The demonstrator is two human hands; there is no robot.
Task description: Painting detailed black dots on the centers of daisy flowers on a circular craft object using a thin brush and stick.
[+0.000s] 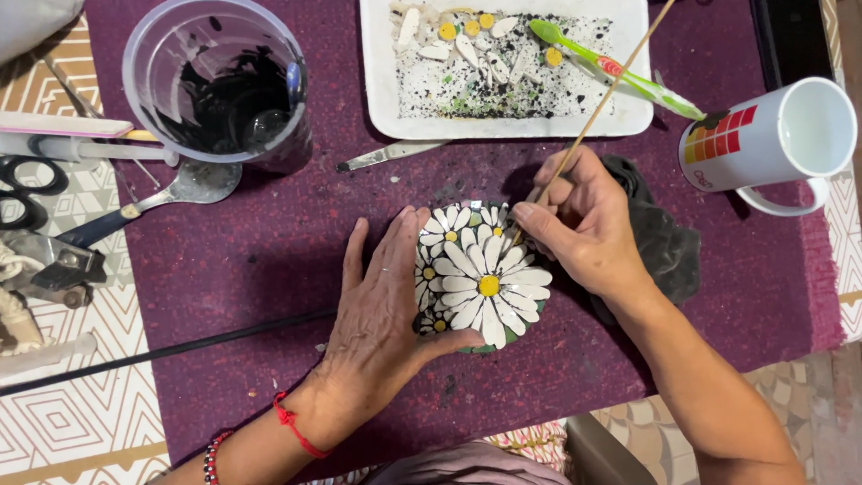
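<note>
Half the daisy mosaic [485, 286] under left hand [382, 310]

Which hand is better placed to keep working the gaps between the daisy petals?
Probably the right hand: it holds the thin wooden stick with its tip at the top edge of the round daisy mosaic. The left hand lies flat against the mosaic's side, steadying it.

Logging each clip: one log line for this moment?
left hand: steadies daisy mosaic | right hand: holds thin stick at mosaic | surface: purple mat

Mosaic disc [485, 283] centre on mat [233, 260]; tray [382, 99] behind; cup [220, 81] behind-left; mug [772, 139] right.
</note>
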